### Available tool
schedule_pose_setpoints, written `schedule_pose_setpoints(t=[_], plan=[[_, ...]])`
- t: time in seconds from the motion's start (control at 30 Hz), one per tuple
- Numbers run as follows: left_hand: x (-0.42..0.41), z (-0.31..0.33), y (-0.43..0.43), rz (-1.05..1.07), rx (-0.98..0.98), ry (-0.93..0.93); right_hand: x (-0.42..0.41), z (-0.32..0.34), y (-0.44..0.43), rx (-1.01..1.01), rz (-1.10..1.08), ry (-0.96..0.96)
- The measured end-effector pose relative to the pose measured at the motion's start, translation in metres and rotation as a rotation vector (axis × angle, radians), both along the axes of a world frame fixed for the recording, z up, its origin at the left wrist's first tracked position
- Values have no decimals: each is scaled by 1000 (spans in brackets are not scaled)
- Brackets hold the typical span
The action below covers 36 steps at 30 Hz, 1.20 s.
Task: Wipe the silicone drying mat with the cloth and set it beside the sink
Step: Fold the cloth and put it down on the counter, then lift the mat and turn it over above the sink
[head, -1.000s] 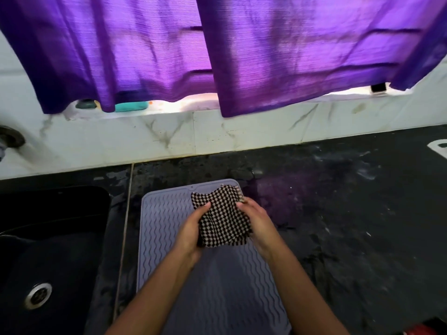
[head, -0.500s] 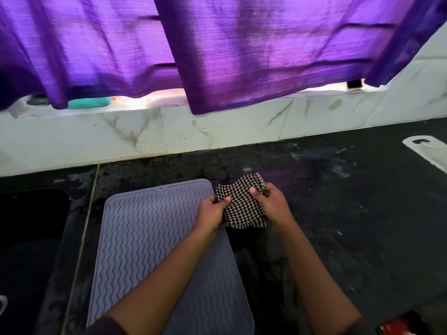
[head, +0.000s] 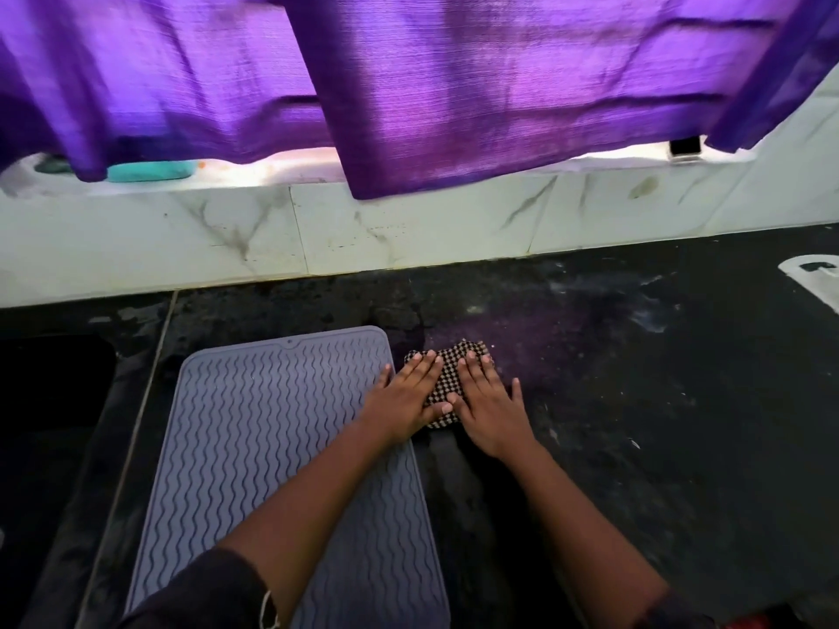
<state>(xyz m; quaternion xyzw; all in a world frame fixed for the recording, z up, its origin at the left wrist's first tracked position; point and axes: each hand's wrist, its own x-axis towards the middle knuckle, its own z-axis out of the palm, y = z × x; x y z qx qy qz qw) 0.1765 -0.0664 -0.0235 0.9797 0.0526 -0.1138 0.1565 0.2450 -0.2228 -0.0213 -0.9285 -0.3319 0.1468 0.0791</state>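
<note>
- Silicone drying mat [head: 254,438]: it lies flat on the dark countertop [head: 635,401], just right of the sink [head: 50,401], so the placing looks done. Nothing shows whether its ribbed face has been wiped.
- Checked cloth [head: 449,379]: it sits folded on the countertop, just off the mat's right edge and not on the mat. By my reading, any wiping is either finished or not yet started.
- Left hand [head: 404,397] and right hand [head: 488,401]: both lie flat with straight fingers, pressing the cloth down and grasping nothing.
- Counts, largest first: at least two panels of purple curtain [head: 499,84], one countertop, one sink, one mat, two hands, one cloth.
</note>
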Motion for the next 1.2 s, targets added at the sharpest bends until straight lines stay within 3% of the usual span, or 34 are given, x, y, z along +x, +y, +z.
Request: schedule_pose_setpoints(t=[0.1, 0.17, 0.23, 0.33, 0.43, 0.57, 0.7, 0.8, 1.0, 1.13, 1.2], plan=[[4, 9, 8, -58, -4, 62, 10, 17, 8, -130, 2, 119], [-4, 17, 15, -2, -50, 12, 15, 35, 20, -141, 14, 51], [-20, 26, 36, 168, -108, -124, 13, 50, 36, -24, 0, -62], [-50, 33, 107, 449, -17, -230, 7, 61, 75, 97, 75, -94], [-83, 30, 189, 683, 89, -78, 10, 55, 123, 64, 240, 15], [-117, 13, 226, 676, 60, 150, 19, 34, 168, -125, 321, 112], [-127, 12, 221, 717, 76, -65, 22, 32, 182, -154, 242, -7], [-130, 24, 223, 757, -39, -232, 17, 46, 182, -100, 224, -172], [-162, 104, 230, 596, 199, -437, -8, 131, 188, -38, 227, -152], [-226, 199, 240, 588, -53, -591, -59, 256, 192, 47, 404, -210], [-272, 254, 249, 596, -231, -714, -97, 320, 192, 213, 468, -195]])
